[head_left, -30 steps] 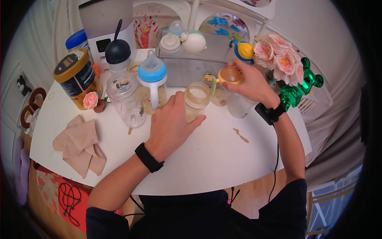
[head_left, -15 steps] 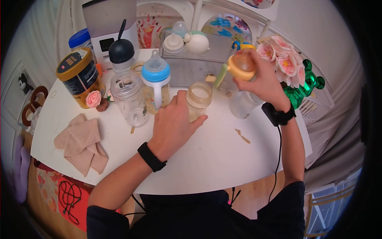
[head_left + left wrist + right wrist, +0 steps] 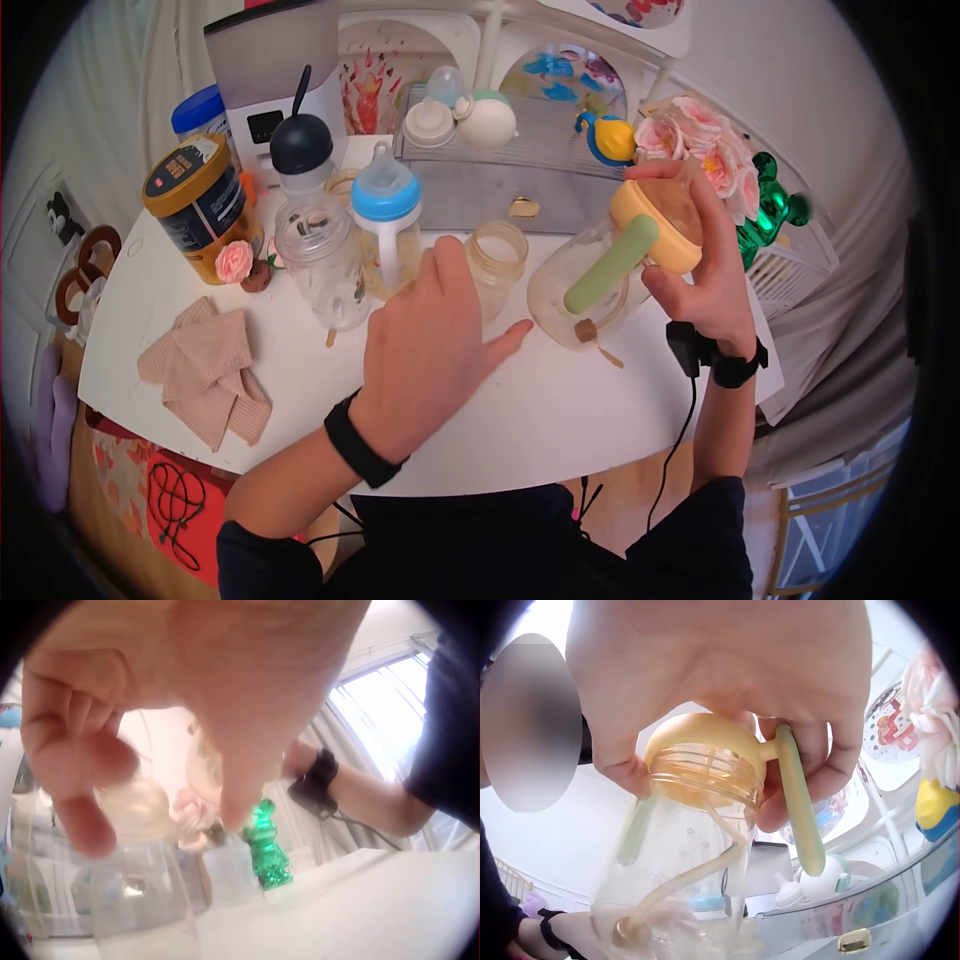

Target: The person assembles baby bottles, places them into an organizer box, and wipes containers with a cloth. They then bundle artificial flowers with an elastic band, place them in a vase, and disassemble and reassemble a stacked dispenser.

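R hand [image 3: 718, 285] arches over from the right, fingers [image 3: 844, 750] & thumb clasping the yellow lid [image 3: 637, 205] of the clear sippy bottle [image 3: 562, 300], green handles [image 3: 612, 265] out to the sides; from here I can't quite tell if its base touches the counter [image 3: 560, 430]. L hand [image 3: 428, 335] hangs palm-down nr the small open jar [image 3: 497, 265], just L of that bottle, thumb stuck out, fingers loosely bent w/ nothing in them

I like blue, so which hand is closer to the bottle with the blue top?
Left. The left hand is just in front of the blue-topped bottle; the right hand is farther off to the right, holding the yellow-topped bottle.
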`<action>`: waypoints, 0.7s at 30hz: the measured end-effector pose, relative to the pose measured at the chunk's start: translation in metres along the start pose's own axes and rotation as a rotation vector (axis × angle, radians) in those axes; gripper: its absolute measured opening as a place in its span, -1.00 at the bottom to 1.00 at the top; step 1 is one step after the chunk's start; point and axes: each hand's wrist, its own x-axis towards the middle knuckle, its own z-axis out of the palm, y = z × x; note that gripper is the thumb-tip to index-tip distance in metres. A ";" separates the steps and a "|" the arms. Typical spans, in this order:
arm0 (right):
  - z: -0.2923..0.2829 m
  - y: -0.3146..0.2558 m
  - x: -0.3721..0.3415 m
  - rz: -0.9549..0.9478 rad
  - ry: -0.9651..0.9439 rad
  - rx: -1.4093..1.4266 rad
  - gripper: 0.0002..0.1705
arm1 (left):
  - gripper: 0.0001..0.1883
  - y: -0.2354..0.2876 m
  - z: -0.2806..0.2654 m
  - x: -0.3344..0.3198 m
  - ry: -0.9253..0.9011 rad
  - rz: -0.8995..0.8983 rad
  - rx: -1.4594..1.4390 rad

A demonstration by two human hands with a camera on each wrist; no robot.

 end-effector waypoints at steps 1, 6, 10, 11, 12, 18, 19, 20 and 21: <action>0.004 0.003 0.000 -0.010 0.064 0.104 -0.17 | -0.17 0.007 -0.008 -0.002 0.148 0.084 -0.012; 0.024 0.010 0.006 -0.035 0.098 0.419 -0.14 | -0.04 -0.001 -0.013 0.001 0.160 0.359 -0.324; 0.046 0.012 0.008 -0.078 0.084 0.486 -0.13 | 0.01 -0.011 -0.015 0.000 -0.183 0.153 -0.671; 0.050 0.014 0.008 -0.041 0.082 0.513 -0.12 | 0.00 -0.015 -0.012 0.001 -0.259 0.090 -0.780; 0.052 0.016 0.007 -0.006 0.080 0.538 -0.11 | 0.00 -0.018 -0.009 0.000 -0.264 0.091 -0.773; 0.068 0.033 0.002 0.053 0.031 0.623 -0.09 | -0.15 -0.033 -0.002 -0.001 -0.122 0.111 -1.052; 0.071 0.032 0.000 0.058 0.033 0.624 -0.09 | -0.19 -0.035 -0.002 -0.002 -0.170 0.047 -1.162; 0.074 0.032 -0.001 0.069 0.033 0.626 -0.09 | -0.24 -0.036 -0.002 -0.002 -0.216 -0.017 -1.271; 0.076 0.031 -0.003 0.080 0.033 0.628 -0.09 | -0.24 -0.035 -0.004 -0.002 -0.217 -0.018 -1.272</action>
